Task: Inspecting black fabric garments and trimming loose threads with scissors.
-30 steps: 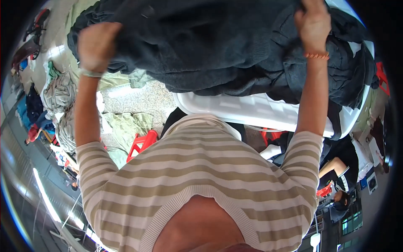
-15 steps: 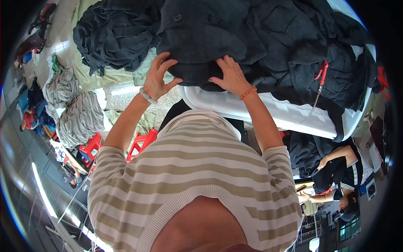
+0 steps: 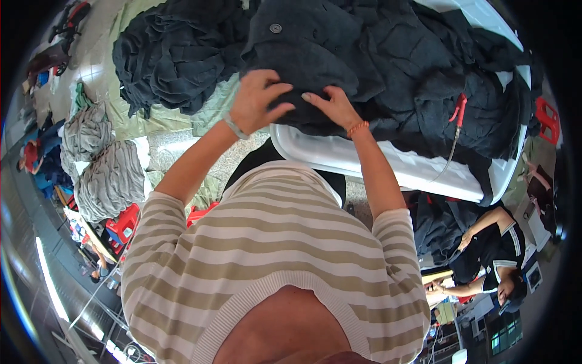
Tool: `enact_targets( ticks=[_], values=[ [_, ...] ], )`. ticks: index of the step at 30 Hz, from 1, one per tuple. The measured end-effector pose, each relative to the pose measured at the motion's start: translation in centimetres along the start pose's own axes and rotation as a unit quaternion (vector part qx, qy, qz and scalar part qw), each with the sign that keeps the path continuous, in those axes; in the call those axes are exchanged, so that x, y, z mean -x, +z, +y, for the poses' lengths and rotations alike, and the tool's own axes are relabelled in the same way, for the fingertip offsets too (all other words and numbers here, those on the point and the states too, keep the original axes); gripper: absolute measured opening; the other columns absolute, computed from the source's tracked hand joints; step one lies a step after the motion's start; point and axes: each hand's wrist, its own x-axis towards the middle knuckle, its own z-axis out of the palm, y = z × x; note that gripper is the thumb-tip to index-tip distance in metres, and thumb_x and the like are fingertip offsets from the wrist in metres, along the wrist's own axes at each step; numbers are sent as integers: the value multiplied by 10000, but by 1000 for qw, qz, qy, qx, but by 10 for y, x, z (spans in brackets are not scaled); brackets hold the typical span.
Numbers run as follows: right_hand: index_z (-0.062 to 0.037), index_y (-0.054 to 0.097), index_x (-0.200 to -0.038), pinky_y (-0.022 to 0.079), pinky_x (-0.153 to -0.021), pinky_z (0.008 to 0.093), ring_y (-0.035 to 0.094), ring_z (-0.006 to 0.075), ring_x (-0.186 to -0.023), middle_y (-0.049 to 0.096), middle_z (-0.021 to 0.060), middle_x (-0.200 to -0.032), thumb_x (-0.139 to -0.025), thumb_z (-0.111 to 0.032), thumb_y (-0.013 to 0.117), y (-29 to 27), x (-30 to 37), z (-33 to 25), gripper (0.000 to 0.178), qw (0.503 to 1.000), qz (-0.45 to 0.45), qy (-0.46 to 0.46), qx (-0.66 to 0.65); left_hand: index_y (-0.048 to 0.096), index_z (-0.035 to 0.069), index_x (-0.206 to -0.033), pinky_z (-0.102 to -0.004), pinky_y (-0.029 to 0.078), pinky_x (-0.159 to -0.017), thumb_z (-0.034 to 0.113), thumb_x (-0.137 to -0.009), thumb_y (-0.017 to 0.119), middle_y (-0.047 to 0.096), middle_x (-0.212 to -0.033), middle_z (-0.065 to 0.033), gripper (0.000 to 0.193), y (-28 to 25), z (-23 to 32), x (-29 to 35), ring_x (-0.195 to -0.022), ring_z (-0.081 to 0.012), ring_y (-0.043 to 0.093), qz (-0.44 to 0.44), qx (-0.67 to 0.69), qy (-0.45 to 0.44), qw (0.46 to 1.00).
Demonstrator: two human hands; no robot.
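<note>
A dark charcoal garment with a round button (image 3: 276, 28) lies spread in front of me, its near edge over the rim of a white tub (image 3: 315, 151). My left hand (image 3: 257, 103) is over the garment's near left edge, thumb and fingers apart, slightly blurred. My right hand (image 3: 338, 112) rests at the near edge of the dark garment (image 3: 303, 57), thumb stretched out and apart from the index finger. Its other fingers are partly hidden. Neither hand visibly grips the cloth.
A heap of dark garments (image 3: 176, 57) lies to the left on pale cloth. A red-handled air gun (image 3: 459, 110) with a hose lies on dark cloth at right. Grey garment piles (image 3: 109, 182) and red stools (image 3: 124, 223) stand left. A co-worker (image 3: 494, 249) sits at lower right.
My left hand has moved right, closer to my right hand. My right hand's fingers have drawn in. The view has shifted slightly; the dark garment stays on the tub.
</note>
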Motion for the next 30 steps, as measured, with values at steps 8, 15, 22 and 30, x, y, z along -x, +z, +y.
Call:
enact_targets(
  ticks=[8, 15, 22, 30],
  values=[
    [6, 675, -979, 522, -717, 294, 668, 234, -770, 687, 126, -874, -765, -64, 779, -9, 94, -89, 248, 971, 22, -226, 78, 662, 84, -1030, -397, 460, -838, 360, -731, 791, 661, -871, -90, 427, -31, 7, -8, -880, -305, 614, -219, 130, 19, 967],
    [12, 656, -958, 483, -740, 229, 570, 81, -783, 649, 32, -830, -796, -29, 767, -75, 70, -113, 200, 969, 128, -185, 106, 636, 10, -929, -244, 457, -650, 174, -827, 785, 596, -765, 17, 244, -83, -17, -12, -715, -52, 540, -156, 356, -195, 900],
    [-88, 684, -999, 499, -740, 316, 655, 235, -754, 701, 95, -872, -807, -162, 738, -113, 22, -88, 213, 951, 115, -113, 263, 671, 18, -957, -196, 463, -730, 126, -865, 741, 636, -855, 45, 158, -86, -48, -16, -799, -31, 558, -69, 396, -247, 882],
    [-122, 729, -1018, 519, -789, 345, 700, 264, -870, 727, 110, -892, -804, -258, 740, -183, 26, -38, 255, 921, 172, -10, 351, 686, 8, -995, -184, 468, -769, 125, -903, 696, 668, -895, 27, 149, -75, -75, 5, -822, -33, 583, 14, 454, -351, 819]
  ],
)
